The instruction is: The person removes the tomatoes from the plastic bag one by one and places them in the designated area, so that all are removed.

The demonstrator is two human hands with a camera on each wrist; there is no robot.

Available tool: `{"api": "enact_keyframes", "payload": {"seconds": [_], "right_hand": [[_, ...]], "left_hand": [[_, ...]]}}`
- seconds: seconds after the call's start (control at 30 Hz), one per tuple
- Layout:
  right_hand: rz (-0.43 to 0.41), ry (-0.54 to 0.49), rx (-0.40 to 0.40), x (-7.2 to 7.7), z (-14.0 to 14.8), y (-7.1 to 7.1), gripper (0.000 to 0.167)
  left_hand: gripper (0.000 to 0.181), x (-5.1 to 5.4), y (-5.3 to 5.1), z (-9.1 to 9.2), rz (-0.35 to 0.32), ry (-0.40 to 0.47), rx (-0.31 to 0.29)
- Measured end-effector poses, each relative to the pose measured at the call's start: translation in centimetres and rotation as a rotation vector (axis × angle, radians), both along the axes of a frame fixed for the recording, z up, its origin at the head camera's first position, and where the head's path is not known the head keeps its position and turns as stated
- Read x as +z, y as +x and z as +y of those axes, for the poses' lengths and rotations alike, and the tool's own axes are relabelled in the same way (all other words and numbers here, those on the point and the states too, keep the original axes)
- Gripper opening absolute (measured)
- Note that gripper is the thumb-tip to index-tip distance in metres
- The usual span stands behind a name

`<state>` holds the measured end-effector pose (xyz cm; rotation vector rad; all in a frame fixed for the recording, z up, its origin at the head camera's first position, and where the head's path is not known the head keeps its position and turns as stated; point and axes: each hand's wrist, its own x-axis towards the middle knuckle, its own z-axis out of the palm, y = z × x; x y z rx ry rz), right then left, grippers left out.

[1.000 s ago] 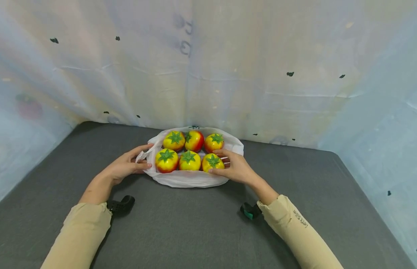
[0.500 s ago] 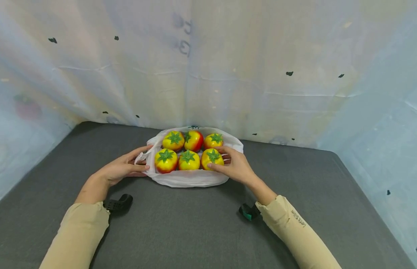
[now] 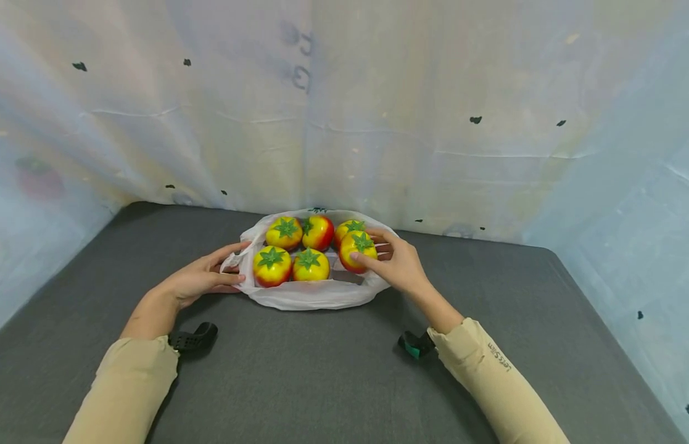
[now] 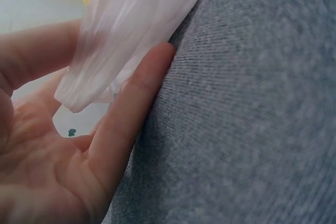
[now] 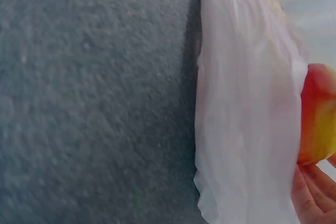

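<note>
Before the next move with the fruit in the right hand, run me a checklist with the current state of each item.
1. Right hand holding the fruit: ok, thumb at its near side.
2. Bag mouth open: ok, the contents show from above.
3. Held fruit clear of the bag: not ok, it is over the mouth, and the right wrist view has the bag's side covering part of it.
4. Held fruit apart from the back right fruit: cannot tell, they overlap in the head view.
5. Left hand at the bag's left end: ok, though how firmly it steadies it I cannot tell.
6. Other five fruits inside the bag: ok.
</note>
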<state>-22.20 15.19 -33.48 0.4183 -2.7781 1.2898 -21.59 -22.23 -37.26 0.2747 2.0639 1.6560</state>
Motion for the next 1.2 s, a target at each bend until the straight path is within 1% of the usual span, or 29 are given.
{"api": "enact_keyframes", "payload": {"seconds": [0.3,0.47,0.6,0.83,1.07,1.2], "right_hand": [[0.011,-0.034,-0.034,0.7,0.8,-0.4,0.056],[0.017,-0.038,-0.058,1.2,1.2,-0.6,0.056],[0.033,-0.043,-0.066,1.9,1.7,-0.8,0.058],[0.045,-0.102,-0.077,3.7,3.0,-1.2,0.059],[0.044,-0.072,-0.123,4.5,4.3,-1.3,0.061],[0.049,-0.058,-0.160,4.6,5.1,-1.4,0.064]], "left_hand": [[0.084,-0.1,0.1,0.1,-0.006,-0.020,0.009],[0.084,-0.1,0.0,0.2,0.002,-0.014,-0.003],[0.085,-0.1,0.0,0.2,0.005,-0.021,-0.002],[0.085,0.0,0.1,0.0,0.027,-0.032,0.006],[0.086,0.1,0.3,0.0,0.005,-0.050,0.012],[0.085,0.1,0.1,0.1,0.012,-0.049,0.004]]}}
